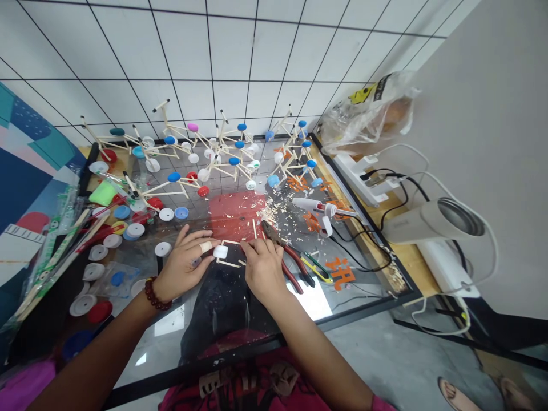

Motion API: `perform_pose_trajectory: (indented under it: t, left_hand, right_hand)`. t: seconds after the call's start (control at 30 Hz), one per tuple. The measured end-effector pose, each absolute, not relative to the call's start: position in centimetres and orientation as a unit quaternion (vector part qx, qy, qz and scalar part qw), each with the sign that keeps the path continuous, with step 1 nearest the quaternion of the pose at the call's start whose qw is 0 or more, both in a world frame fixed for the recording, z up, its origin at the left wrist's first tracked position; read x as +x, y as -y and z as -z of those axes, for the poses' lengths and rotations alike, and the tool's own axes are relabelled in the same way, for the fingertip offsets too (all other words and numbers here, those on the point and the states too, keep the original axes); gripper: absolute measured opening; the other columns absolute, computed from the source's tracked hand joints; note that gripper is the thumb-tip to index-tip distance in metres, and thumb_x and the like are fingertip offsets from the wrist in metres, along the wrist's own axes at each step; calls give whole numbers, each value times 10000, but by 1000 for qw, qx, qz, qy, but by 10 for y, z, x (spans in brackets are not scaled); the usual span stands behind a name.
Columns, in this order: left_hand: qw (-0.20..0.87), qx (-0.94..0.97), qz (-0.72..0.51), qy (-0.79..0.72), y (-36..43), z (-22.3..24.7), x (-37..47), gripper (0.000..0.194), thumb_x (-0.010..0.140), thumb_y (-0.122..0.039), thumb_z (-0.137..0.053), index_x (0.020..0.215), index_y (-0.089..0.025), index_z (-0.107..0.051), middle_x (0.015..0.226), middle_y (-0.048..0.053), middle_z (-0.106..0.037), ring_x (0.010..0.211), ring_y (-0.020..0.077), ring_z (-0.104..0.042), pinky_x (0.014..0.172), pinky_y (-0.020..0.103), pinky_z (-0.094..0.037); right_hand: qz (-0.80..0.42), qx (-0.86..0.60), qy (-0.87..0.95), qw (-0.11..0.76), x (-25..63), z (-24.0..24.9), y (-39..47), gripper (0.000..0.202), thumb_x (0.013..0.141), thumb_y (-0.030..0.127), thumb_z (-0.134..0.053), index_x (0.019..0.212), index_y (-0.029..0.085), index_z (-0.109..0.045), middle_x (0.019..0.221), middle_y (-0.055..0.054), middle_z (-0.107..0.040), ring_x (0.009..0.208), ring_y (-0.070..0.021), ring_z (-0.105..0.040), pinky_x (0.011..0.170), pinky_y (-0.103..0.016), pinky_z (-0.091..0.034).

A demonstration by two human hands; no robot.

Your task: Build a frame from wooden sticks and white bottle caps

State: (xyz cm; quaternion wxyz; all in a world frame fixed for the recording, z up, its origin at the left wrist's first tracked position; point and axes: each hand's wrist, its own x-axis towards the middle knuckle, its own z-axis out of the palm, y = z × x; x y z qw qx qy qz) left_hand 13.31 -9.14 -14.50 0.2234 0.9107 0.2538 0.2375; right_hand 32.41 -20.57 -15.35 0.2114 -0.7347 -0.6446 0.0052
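Note:
My left hand [185,264], with a bandaged finger and a beaded bracelet, pinches a small white bottle cap [220,252] between thumb and fingers just above the dark glass tabletop. Thin wooden sticks run off from the cap toward the right. My right hand [264,268] is closed at the far end of the upper wooden stick [232,242]; its fingertips are partly hidden. Right beside that hand lie red-handled pliers [292,265] and yellow-green cutters [317,268]. A short loose stick [254,228] rests above the right fingers.
Several small stick-and-cap bicycle models [233,161] stand along the tiled wall. Bottle caps [98,253] and packaged sticks [55,257] crowd the left. Wood chips [274,208] lie mid-table. A white glue gun [314,208], its cord, and a power strip [359,178] are on the right.

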Motion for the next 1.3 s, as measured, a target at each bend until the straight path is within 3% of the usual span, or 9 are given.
perform_pose_trajectory:
  t: [0.57, 0.7, 0.83, 1.17, 1.3]
  left_hand:
    - [218, 914, -228, -256, 91, 145, 133, 291, 893, -199, -568, 1164, -268, -649, 1140, 21, -734, 1206, 218, -594, 1186, 533, -201]
    - [220, 912, -233, -256, 92, 145, 133, 292, 887, -194, -574, 1159, -267, -653, 1140, 18, -735, 1205, 216, -597, 1186, 530, -207]
    - [223, 911, -236, -255, 92, 144, 133, 294, 885, -195, -571, 1157, -267, -655, 1130, 19, -739, 1194, 220, -606, 1183, 534, -211]
    - [224, 911, -230, -260, 92, 143, 133, 315, 881, -193, -571, 1166, -286, -666, 1133, 13, -739, 1196, 219, -605, 1184, 530, -216]
    - [224, 910, -228, -265, 92, 143, 133, 314, 881, -203, -572, 1168, -290, -666, 1145, 14, -734, 1205, 222, -599, 1185, 528, -216]
  right_hand:
    - [-25, -740, 639, 208, 324, 149, 209, 337, 848, 77, -539, 1142, 180, -670, 1026, -98, -673, 940, -259, -511, 804, -404, -302]
    - [-21, -727, 638, 255, 325, 146, 213, 234, 901, 192, -564, 1114, 189, -660, 995, -79, -671, 940, -241, -530, 819, -400, -300]
    - [-46, -690, 659, 296, 323, 143, 218, 142, 869, 296, -639, 976, 210, -676, 966, -50, -662, 940, -222, -545, 811, -386, -289]
    - [-49, -673, 681, 283, 322, 146, 216, 90, 894, 223, -596, 876, 218, -684, 902, -28, -638, 888, -188, -534, 782, -372, -262]
    - [-51, -674, 678, 289, 322, 145, 216, 94, 881, 229, -605, 942, 220, -677, 933, -32, -644, 905, -196, -541, 783, -372, -270]
